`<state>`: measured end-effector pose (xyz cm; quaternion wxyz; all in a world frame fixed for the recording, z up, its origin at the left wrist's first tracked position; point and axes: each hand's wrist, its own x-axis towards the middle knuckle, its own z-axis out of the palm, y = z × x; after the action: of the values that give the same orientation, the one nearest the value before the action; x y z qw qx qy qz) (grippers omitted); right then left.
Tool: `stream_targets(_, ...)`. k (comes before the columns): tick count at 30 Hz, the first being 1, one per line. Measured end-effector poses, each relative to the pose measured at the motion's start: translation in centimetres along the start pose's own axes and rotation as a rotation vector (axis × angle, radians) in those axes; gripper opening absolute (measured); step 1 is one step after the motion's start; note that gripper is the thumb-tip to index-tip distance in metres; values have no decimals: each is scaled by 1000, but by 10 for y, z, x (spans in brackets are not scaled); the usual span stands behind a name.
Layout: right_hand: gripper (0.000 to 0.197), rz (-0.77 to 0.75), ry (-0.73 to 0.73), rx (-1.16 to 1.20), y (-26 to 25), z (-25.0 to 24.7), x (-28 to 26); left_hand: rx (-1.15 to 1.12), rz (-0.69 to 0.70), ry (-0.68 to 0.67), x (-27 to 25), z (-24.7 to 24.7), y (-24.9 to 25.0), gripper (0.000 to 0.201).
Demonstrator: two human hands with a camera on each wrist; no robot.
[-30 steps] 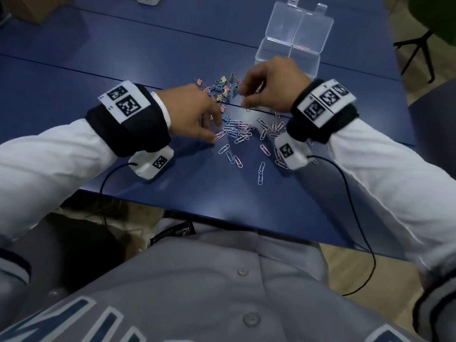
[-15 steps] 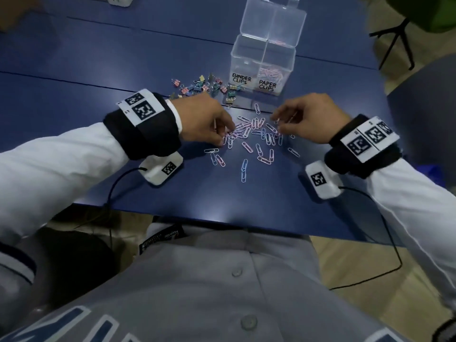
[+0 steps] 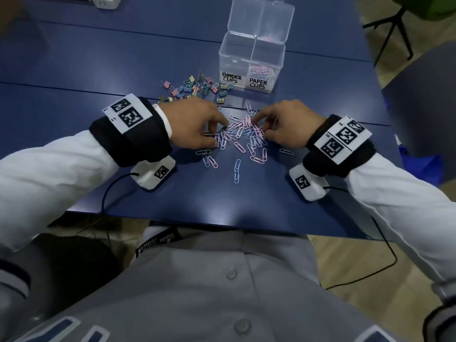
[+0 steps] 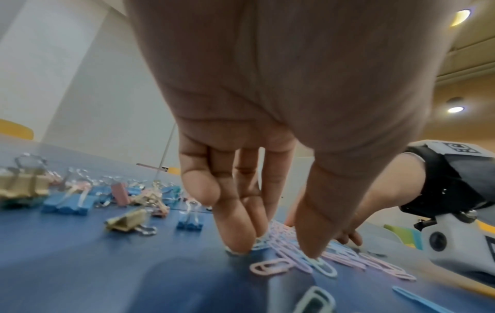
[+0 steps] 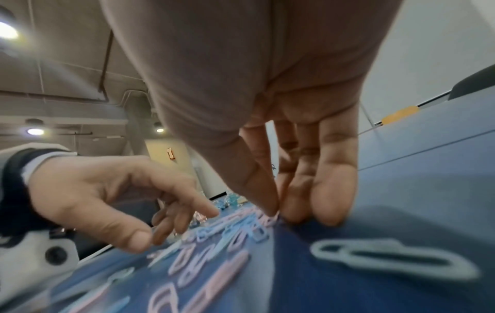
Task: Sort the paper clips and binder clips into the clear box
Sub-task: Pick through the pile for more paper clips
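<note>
Pastel paper clips [image 3: 240, 130] lie heaped on the blue table [image 3: 172, 198]. My left hand [image 3: 219, 133] touches the heap's left side; its straight fingers and thumb [image 4: 278, 243] stand tip-down on the table among the paper clips [image 4: 343, 258]. On the right side my right hand [image 3: 261, 124] pinches thumb against fingertips [image 5: 278, 213] on pink paper clips [image 5: 214, 233]. Behind my left hand lie coloured binder clips [image 3: 192, 87] [image 4: 80, 197]. The clear box [image 3: 251, 45] stands open behind them, labelled BINDER CLIPS and PAPER CLIPS, with paper clips [image 3: 261, 71] in its right compartment.
Loose paper clips [image 3: 237, 171] lie between the heap and the table's front edge [image 3: 197, 224]. A white device [image 3: 106, 1] sits at the far left. A grey chair [image 3: 424, 99] and a black stand [image 3: 392, 28] are off the table's right side.
My right hand came back from the box to the table and now pinches at the heap. The scattered paper clips have been drawn into a tighter heap between both hands.
</note>
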<state>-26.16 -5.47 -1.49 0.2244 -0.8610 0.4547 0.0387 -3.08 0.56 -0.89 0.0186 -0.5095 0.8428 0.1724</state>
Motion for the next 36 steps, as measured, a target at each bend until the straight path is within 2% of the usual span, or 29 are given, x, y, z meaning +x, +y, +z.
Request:
stream_targets(3, 41, -9, 71, 17, 0, -5, 12, -63, -18, 96, -7, -4, -10, 48)
stream_targets(6, 53, -4, 82, -36, 5, -8, 28, -68, -15, 165, -13, -3, -19, 46)
stream_targets(9, 61, -79, -4, -112, 2, -3, 39, 1, -24, 53, -15, 0, -14, 56)
stream_targets(12, 61, -165, -25, -153, -5, 3, 34, 0, -58, -81, -12, 3, -3, 83)
stream_targets(15, 64, -215, -34, -151, -7, 7, 21, -10, -59, -130, -7, 3, 5, 104)
stream_targets(17, 61, -218, -31, -114, -6, 7, 16, 21, -62, -167, -4, 4, 11, 109)
stream_targets(20, 59, -195, -55, -73, -8, 6, 11, 30, -49, -186, 5, 5, 19, 102)
stream_targets(25, 59, -174, -81, -62, -14, 5, 7, -44, -18, -109, 20, -7, 11, 68)
stream_targets(28, 59, -159, -74, -82, -16, 6, 6, -29, 5, -110, 14, -15, 0, 67)
stream_targets(32, 60, -142, -73, -108, -21, 5, 4, -39, -18, -233, 2, -12, -4, 70)
stream_targets(36, 53, -146, -43, -139, -25, 3, 3, -83, -13, -169, 9, -5, -4, 61)
